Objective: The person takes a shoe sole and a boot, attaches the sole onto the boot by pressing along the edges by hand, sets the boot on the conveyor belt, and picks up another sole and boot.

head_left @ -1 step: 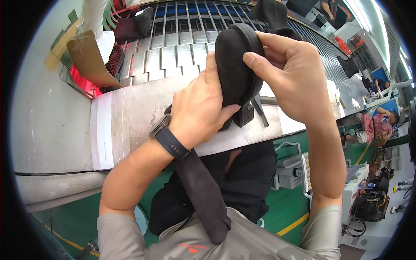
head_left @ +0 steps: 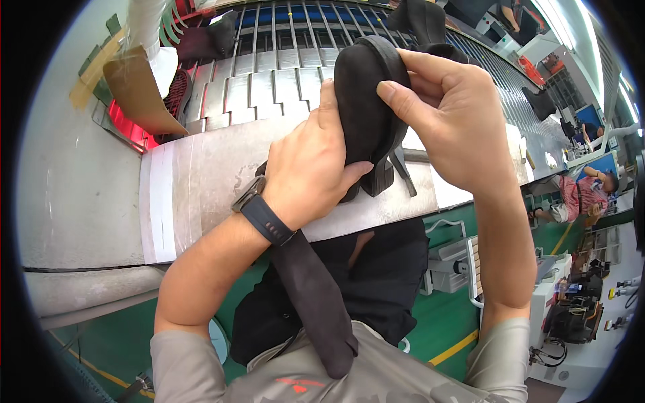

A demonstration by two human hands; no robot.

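A black boot (head_left: 359,94) is held over the near edge of the bench, its toe pointing away from me. Its dark shaft (head_left: 312,295) hangs past the edge and down against my shirt. My left hand (head_left: 309,161) is closed round the left side of the foot part, with the thumb near the heel. At the toe's right side, my right hand (head_left: 457,114) pinches the rim of the sole between thumb and fingers. Right of the heel, a dark metal tool (head_left: 404,176), shaped like a hammer, lies on the bench, partly hidden.
Beyond the light bench (head_left: 208,181) runs a roller conveyor (head_left: 269,87) with metal plates. More dark boots (head_left: 423,27) stand on its far side. At left, a brown board (head_left: 138,91) hangs by a red-lit opening. A seated person (head_left: 581,198) is far right.
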